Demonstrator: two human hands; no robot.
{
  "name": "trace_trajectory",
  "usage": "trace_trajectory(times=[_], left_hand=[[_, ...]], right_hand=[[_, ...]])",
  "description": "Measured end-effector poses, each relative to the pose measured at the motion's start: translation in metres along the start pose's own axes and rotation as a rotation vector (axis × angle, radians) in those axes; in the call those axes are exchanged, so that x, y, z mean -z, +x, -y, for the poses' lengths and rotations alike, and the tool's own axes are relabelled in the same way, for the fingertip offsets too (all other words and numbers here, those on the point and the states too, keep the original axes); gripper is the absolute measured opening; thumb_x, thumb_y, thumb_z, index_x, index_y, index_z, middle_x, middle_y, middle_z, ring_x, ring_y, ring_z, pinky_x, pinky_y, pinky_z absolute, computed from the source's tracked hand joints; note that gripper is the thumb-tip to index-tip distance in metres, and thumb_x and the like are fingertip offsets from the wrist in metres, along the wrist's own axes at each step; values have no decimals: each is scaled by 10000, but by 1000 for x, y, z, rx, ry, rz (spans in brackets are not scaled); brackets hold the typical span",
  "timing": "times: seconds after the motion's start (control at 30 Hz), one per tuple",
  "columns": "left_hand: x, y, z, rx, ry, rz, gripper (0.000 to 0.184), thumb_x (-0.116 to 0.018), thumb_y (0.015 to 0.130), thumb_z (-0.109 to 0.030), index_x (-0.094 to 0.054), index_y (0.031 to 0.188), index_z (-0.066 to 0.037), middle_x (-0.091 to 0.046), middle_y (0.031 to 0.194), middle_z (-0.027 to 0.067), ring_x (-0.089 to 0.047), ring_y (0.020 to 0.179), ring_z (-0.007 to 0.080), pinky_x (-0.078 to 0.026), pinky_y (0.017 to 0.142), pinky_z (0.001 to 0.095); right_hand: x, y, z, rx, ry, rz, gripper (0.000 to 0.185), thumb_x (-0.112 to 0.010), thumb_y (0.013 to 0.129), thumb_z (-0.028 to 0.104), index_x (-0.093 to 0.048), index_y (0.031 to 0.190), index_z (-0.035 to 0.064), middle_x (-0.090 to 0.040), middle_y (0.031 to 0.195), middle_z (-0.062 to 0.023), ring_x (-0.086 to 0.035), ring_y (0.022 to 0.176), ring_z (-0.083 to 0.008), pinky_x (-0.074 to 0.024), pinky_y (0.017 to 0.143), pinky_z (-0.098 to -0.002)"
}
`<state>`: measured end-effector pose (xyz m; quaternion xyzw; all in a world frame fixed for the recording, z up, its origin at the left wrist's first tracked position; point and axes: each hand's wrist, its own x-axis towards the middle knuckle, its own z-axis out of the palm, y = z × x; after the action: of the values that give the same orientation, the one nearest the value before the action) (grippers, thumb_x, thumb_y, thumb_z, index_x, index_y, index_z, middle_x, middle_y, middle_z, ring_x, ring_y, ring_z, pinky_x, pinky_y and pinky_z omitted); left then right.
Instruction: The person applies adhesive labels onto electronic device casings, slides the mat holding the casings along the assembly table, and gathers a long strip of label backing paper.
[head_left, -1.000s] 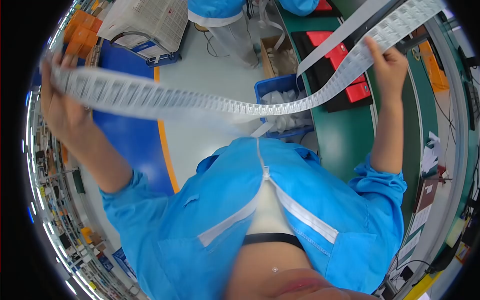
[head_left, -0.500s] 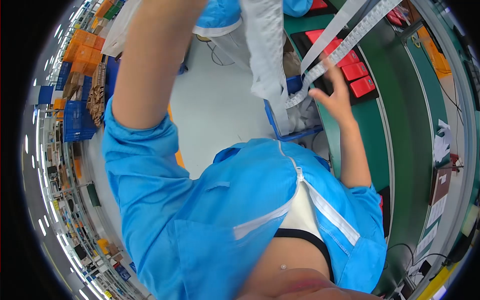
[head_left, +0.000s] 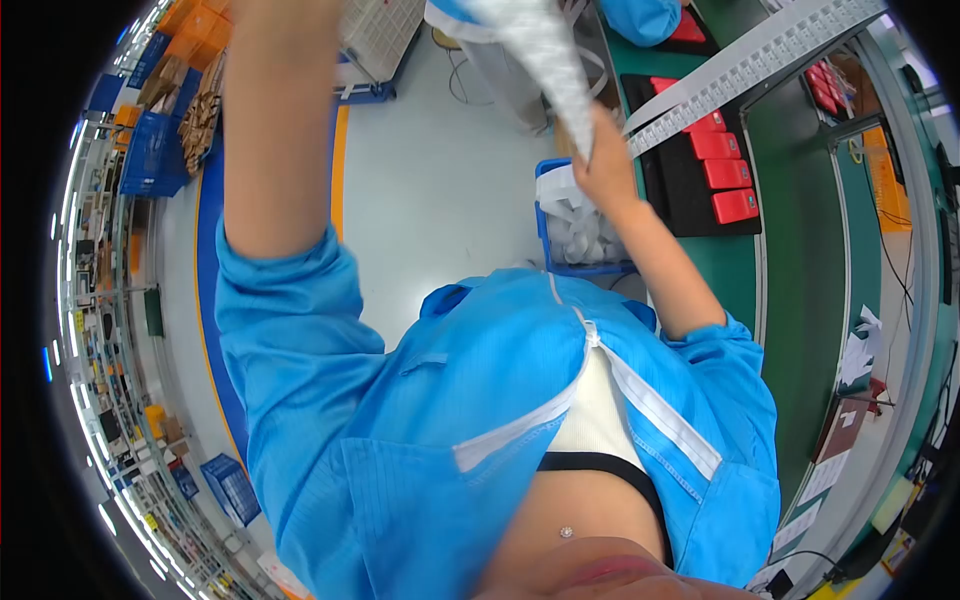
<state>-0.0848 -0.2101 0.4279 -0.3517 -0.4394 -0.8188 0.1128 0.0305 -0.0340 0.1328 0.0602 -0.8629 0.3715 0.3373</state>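
Observation:
My right hand [head_left: 606, 165] is closed around a long white strip with a repeating cell pattern [head_left: 755, 80]. The strip runs from the fist up to the right, over the bench. A wider, blurred white textured band [head_left: 535, 60] also meets the fist and rises to the top edge. My left forearm [head_left: 280, 130] reaches up out of the frame, so my left hand is hidden. Below my right hand, a blue bin [head_left: 590, 268] holds crumpled white strips [head_left: 585, 230].
Red boxes [head_left: 718, 147] lie on a black mat [head_left: 690, 200] on the green bench [head_left: 735, 265]. Another person's blue sleeve [head_left: 640, 15] shows at the top. A white mesh cart [head_left: 380, 35] stands ahead. Blue crates [head_left: 150, 160] and shelving line the left.
My right hand has gone from spread fingers beside the strip to a closed grip, moving left over the bin. The patterned strip now stretches further right. My left forearm has shifted left.

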Motion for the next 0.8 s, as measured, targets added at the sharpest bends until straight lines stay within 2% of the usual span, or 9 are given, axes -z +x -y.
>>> trace_trajectory(times=[0.03,0.1,0.13,0.2,0.23,0.3,0.43,0.57,0.8], left_hand=[[44,13,11,29,126,-202,250,-430,847,-84,-465,971,131,-573,865,258,-603,732,280,-523,675,375],[118,-27,39,-7,442,-428,186,-444,813,-32,-482,966,66,-545,859,160,-588,786,294,-509,724,405],[151,-60,53,153,268,-293,173,-467,790,-36,-482,938,52,-539,831,150,-582,779,305,-503,726,423],[205,-128,102,296,176,-671,154,-411,801,18,-471,942,25,-532,865,174,-564,734,324,-513,649,445],[245,-171,123,352,336,-745,171,-385,805,31,-462,957,16,-526,840,171,-556,723,327,-506,673,457],[306,-252,150,539,35,-962,166,-393,844,4,-427,996,61,-497,918,175,-547,778,290,-478,798,444],[306,-352,179,666,8,-1323,171,-405,874,-53,-441,974,80,-492,933,158,-508,902,280,-429,882,411],[397,-503,235,725,-273,-1491,212,-384,886,-47,-422,1051,79,-503,985,154,-522,917,285,-440,889,409],[417,-611,338,897,-301,-1771,236,-313,902,-41,-408,1075,88,-502,1017,184,-513,982,297,-439,901,418]], right_hand=[[-22,-35,-28,43,-56,75,556,-546,649,3,-393,1182,25,-501,986,-210,-478,908,-377,-378,783,-423],[-59,-106,-76,-124,-233,362,442,-502,693,31,-427,1129,23,-503,894,-184,-498,853,-340,-387,734,-421],[-74,-135,-95,-119,-256,393,410,-488,712,46,-435,1118,21,-503,871,-171,-504,833,-328,-389,719,-422],[-92,-180,-130,-164,-446,573,295,-454,742,65,-461,1032,17,-511,870,-154,-514,818,-303,-414,704,-382],[-92,-188,-147,-250,-530,662,237,-445,759,89,-477,987,32,-519,868,-141,-519,819,-283,-418,704,-369],[-88,-196,-182,-409,-747,776,136,-441,786,124,-510,886,63,-535,853,-116,-527,831,-239,-421,721,-350],[-86,-231,-239,-482,-975,623,127,-439,795,135,-519,872,74,-545,852,-115,-516,868,-246,-399,793,-354],[-105,-266,-251,-580,-1279,757,200,-389,829,145,-528,946,62,-543,944,-132,-475,946,-260,-255,976,-390],[-129,-314,-305,-372,-881,823,147,-418,772,104,-512,869,44,-529,895,-123,-472,938,-285,-355,884,-388]])
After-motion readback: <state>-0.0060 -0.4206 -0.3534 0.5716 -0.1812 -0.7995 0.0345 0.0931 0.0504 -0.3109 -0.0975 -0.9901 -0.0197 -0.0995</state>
